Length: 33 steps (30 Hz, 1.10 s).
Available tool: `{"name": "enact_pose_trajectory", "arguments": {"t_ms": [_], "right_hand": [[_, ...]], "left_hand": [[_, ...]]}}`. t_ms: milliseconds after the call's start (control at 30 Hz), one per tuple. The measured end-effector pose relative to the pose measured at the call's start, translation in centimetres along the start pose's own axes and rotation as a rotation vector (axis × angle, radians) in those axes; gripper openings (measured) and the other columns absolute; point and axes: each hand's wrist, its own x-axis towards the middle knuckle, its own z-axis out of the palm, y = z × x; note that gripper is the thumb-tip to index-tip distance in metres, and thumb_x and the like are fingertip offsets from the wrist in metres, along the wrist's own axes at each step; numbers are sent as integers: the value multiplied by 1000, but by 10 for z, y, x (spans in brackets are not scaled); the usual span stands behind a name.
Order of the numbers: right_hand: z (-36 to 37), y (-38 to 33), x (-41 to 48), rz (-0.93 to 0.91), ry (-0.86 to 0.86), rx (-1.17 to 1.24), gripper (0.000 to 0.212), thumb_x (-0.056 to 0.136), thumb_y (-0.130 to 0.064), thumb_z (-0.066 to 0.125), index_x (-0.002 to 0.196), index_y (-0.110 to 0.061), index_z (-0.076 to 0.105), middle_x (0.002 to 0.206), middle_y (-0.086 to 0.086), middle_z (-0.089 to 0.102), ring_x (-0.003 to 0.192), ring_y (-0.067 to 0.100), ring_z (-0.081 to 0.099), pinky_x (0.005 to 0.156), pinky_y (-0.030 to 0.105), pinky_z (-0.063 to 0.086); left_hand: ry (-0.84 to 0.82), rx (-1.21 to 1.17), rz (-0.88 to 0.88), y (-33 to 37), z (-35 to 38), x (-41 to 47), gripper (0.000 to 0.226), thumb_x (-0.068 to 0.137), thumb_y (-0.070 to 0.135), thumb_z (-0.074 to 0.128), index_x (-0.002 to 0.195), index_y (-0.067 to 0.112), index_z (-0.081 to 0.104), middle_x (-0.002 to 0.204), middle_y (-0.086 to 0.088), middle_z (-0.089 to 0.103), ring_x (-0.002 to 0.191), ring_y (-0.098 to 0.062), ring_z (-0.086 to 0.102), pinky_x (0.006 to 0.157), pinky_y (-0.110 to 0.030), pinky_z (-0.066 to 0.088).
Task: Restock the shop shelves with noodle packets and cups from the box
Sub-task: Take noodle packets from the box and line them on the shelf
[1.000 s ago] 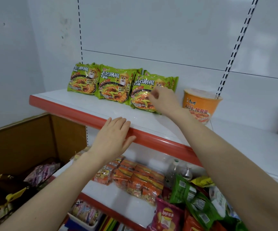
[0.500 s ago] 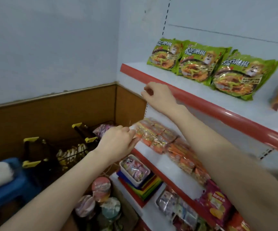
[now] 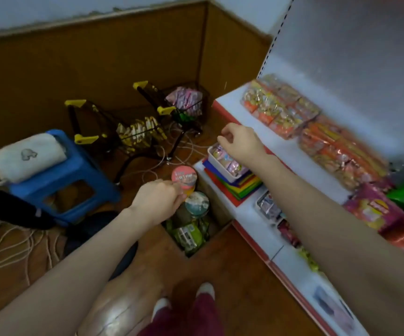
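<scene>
We reach our left hand [image 3: 158,202], fingertips pinching the pink-lidded round noodle cup [image 3: 184,177] in the open cardboard box [image 3: 216,235], to lift it; right hand [image 3: 241,141] hovers loosely curled, empty.

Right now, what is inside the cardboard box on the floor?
The box holds a pink-lidded cup, touched by the left hand, a pale-lidded cup and green packets. Anything beneath them is covered.
</scene>
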Motion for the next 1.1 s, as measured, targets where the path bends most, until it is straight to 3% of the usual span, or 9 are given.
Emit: {"name": "enact_pose_trajectory", "arguments": {"t_ms": [200,300,433,533,667,900,1100], "right_hand": [[88,57,-8,104,-157,-56,23,92,-23,50,85,-3,57,83,17,61,83,34,58,65,36,45],[136,89,-8,165,-182,-37,27,91,-22,51,103,0,61,100,22,66,97,38,60,79,40,51],[205,135,-9,208,-275,-26,32,94,-25,49,113,0,57,110,20,63,104,37,57,81,39,47],[270,173,-5,216,-292,-18,30,94,-24,49,111,-1,57,107,22,62,102,39,57,78,40,48],[361,223,0,222,-350,-47,20,93,-22,50,96,-4,59,102,22,63,98,38,57,67,34,38],[490,286,22,212,-441,-35,23,94,-22,48,107,-5,57,106,17,62,97,35,58,68,34,41],[550,311,47,165,-520,-111,23,94,-26,51,104,-6,58,104,13,61,96,31,59,68,33,42]], "left_hand": [[-289,11,-46,0,89,-14,33,99,37,32,100,12,54,105,-6,61,98,-25,58,74,-35,47],[-385,29,-54,1,137,-12,36,100,36,28,110,13,54,113,-7,60,107,-25,56,78,-34,45],[-491,51,-62,-1,209,6,37,100,36,28,113,12,54,114,-8,61,107,-26,57,78,-35,45],[-534,31,-83,-7,277,25,34,99,35,31,108,12,53,111,-8,60,105,-27,57,75,-34,44],[-593,64,-98,-22,374,57,34,98,38,36,108,11,54,110,-8,60,102,-27,59,74,-35,46],[-665,115,-113,-42,509,116,47,92,43,48,122,7,46,124,-13,54,114,-30,53,87,-36,44],[-955,25,-228,-52,581,148,69,80,59,57,125,7,52,129,-10,53,117,-29,52,86,-33,43]]}}
